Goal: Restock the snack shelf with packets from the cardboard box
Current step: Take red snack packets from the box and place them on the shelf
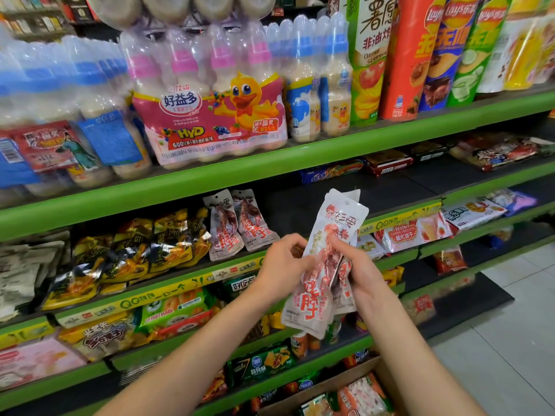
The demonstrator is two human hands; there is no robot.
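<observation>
Green shelf behind; both hands' fingers clamp upright packets, long axis vertical, tilted right.

Pink drink multipack reads "HYD", "600" & "72". Chip tubes up top say "Lay's". Yellow shelf strip has "QQ"; pink biscuit pack "Wafer".

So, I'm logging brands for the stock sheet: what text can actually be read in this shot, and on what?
"Lay's": chip tubes, top shelf.
"HYD", "600", "72": pink duck drink pack.
"QQ": yellow shelf strip.
"Wafer": pink packet.
The white and red packets held by the left hand and right hand carry Chinese print only, no Latin brand.
Price tags and the box's packets: too blurred.
</observation>
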